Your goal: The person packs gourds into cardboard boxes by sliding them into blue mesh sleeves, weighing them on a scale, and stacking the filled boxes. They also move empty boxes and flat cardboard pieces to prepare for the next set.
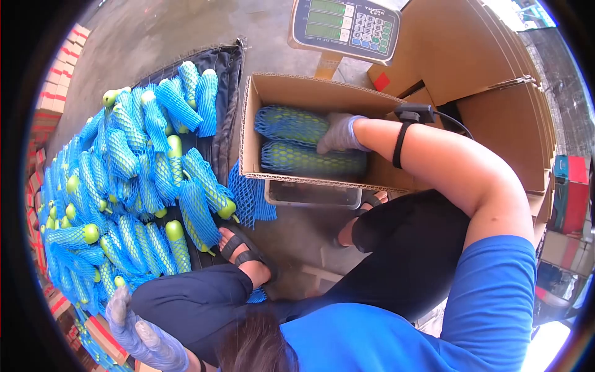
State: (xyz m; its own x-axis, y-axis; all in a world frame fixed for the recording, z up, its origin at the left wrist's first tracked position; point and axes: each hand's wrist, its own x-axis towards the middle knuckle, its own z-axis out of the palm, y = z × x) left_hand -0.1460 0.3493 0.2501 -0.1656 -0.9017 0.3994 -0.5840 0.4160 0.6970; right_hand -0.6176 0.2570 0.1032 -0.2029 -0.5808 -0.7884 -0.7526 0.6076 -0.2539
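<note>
My right hand (342, 132), in a thin grey glove, reaches into an open cardboard box (322, 91) and rests at the right ends of two green gourds in blue foam netting. One netted gourd (291, 123) lies along the far side of the box, the other (310, 159) along the near side. Whether my right fingers grip a gourd is hard to make out. My left hand (144, 332), gloved too, is raised at the lower left with its fingers apart and nothing in it. Beside it spreads a large pile of netted gourds (127, 158).
A digital scale display (346, 26) stands behind the box, and a metal platform (313, 195) shows under it. Flattened cardboard (458, 49) leans at the right. A dark cloth (226, 93) lies under the pile's edge. Stacked boxes (62, 74) line the far left. Loose blue netting (251, 201) lies near my foot.
</note>
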